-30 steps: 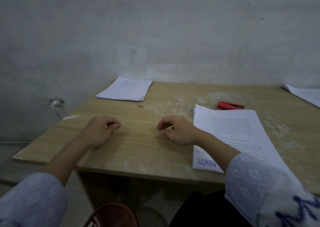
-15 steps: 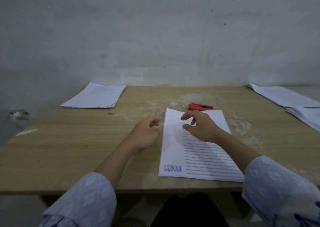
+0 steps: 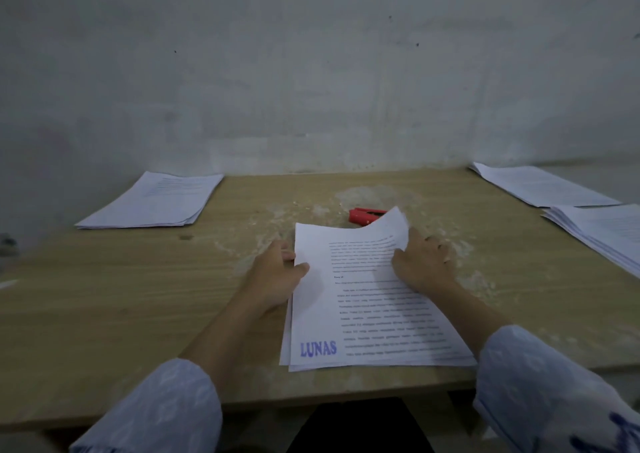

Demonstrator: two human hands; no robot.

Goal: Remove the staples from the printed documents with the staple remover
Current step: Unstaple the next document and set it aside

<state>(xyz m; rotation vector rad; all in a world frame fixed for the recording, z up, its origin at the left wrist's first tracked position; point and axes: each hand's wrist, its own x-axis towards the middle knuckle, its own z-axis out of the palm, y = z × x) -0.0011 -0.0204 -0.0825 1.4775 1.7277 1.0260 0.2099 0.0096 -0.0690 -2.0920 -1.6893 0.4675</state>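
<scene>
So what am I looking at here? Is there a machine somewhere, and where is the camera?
No machine here: a person works with bare hands, and the one camera sits on their head, looking forward and down. On the wooden table lies a printed document stamped LUNAS. The left hand pinches its left edge, while the right hand grips and lifts its far right corner. Behind it lies a red staple remover, untouched. More paper stacks lie far left and far right. No staple is clear enough to see.

"LUNAS" on the printed document [image 3: 363,314]
</scene>
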